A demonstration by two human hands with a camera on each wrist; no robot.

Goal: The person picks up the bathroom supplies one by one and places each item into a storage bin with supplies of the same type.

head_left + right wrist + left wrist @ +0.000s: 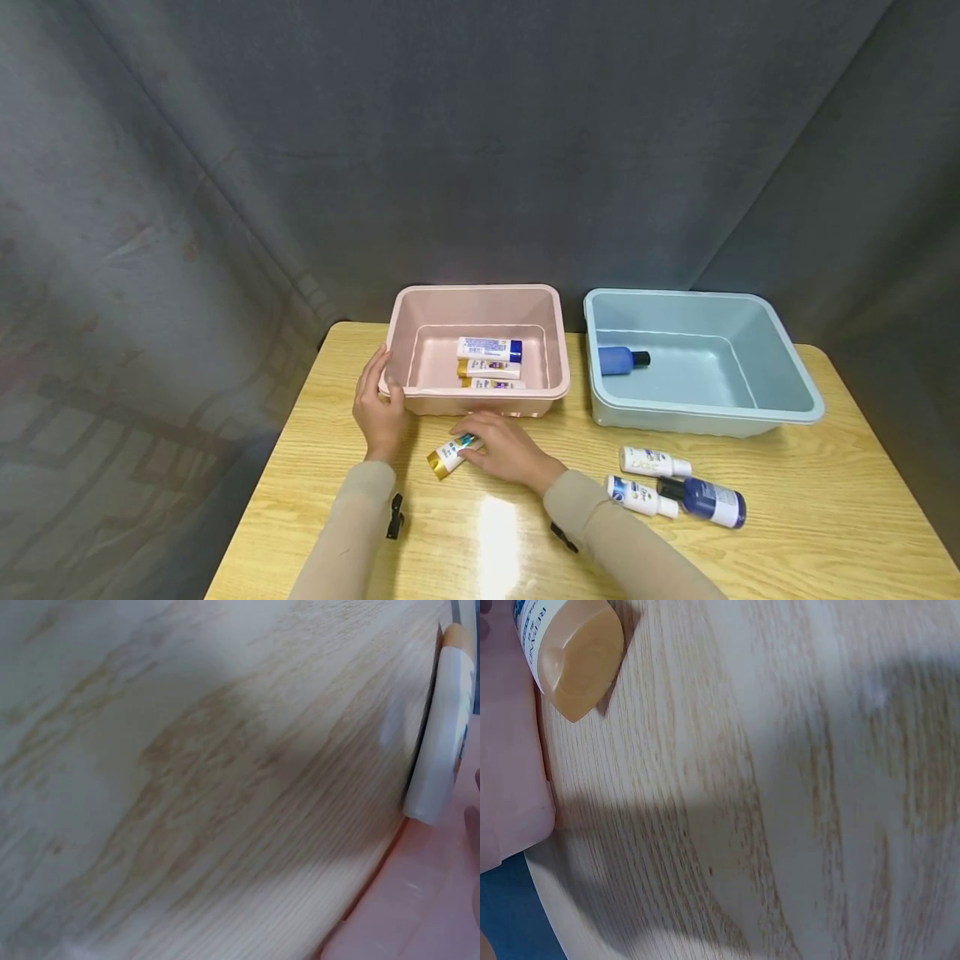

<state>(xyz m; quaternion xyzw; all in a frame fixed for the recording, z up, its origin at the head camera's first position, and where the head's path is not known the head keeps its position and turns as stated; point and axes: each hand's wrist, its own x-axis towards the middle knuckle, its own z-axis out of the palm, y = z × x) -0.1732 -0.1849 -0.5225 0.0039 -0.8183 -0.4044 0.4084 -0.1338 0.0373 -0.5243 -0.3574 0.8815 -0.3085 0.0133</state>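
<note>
Reference: 12 o'clock points to the curtain [480, 150]. The gold-capped tube [448, 457] sits just outside the pink bin [480, 289], at its 7 o'clock. Right hand [508, 450]: thumb and fingers curled around the tube. Left hand [381, 418]: fingers extended, resting against the bin's 8 o'clock corner. Blue bin [705, 413]: 3 o'clock of the pink bin.

The left hand [381, 415] touches the pink bin [435, 406] at its near left corner, fingers extended, thumb set apart. The right hand [504, 448] is palm down just before the bin, its fingers bent; whether they grip cannot be made out. The sleeved left forearm [343, 525] rises toward that corner; the right forearm [618, 532] slants in from beyond the bin's right side.
</note>
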